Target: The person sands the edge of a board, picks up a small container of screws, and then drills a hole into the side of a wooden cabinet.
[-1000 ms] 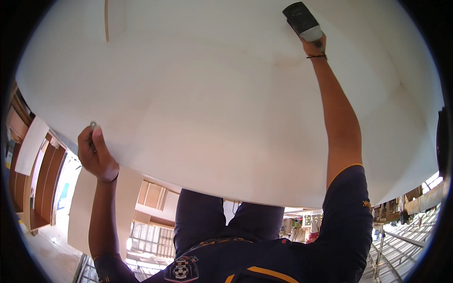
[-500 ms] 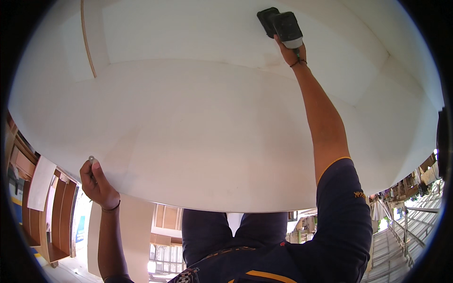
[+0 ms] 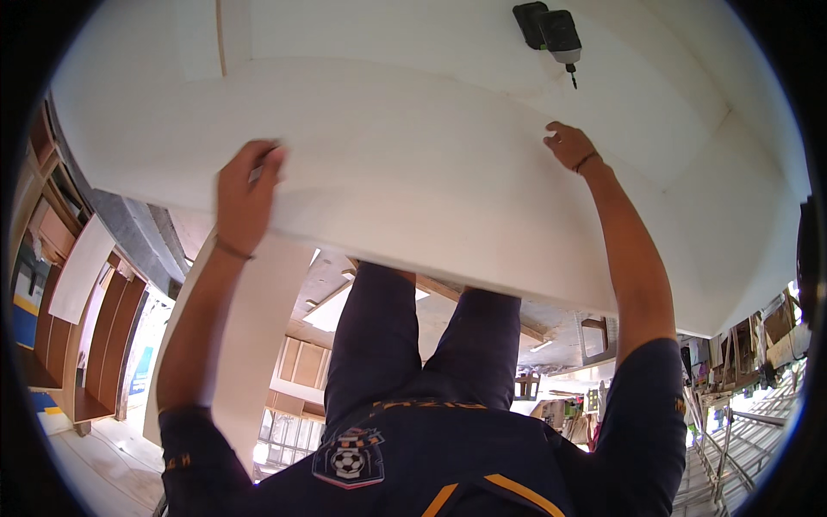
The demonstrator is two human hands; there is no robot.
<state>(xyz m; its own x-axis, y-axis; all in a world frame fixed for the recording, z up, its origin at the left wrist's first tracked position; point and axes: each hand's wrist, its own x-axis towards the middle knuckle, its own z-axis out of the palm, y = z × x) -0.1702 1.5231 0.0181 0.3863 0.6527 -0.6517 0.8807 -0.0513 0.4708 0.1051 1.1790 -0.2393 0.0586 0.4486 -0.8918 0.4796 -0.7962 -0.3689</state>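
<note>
My left hand is closed over the near left part of a large white board. Between its fingers shows a bit of a small grey metal piece; motion blur hides its exact shape. My right hand hovers at the right of the board, its fingers loosely curved and apart, with nothing in them. Beyond it, a cordless drill with a dark body and a thin bit lies on the white surface, apart from the hand.
A thin wooden strip stands at the far left. Brown open shelving is on the left, beside a pale upright panel. Metal racks and clutter fill the lower right. My legs are at the board's near edge.
My right hand has let go of the drill and come back nearer. My left hand has moved inward and farther over the board, still with the metal piece. The view has shifted.
</note>
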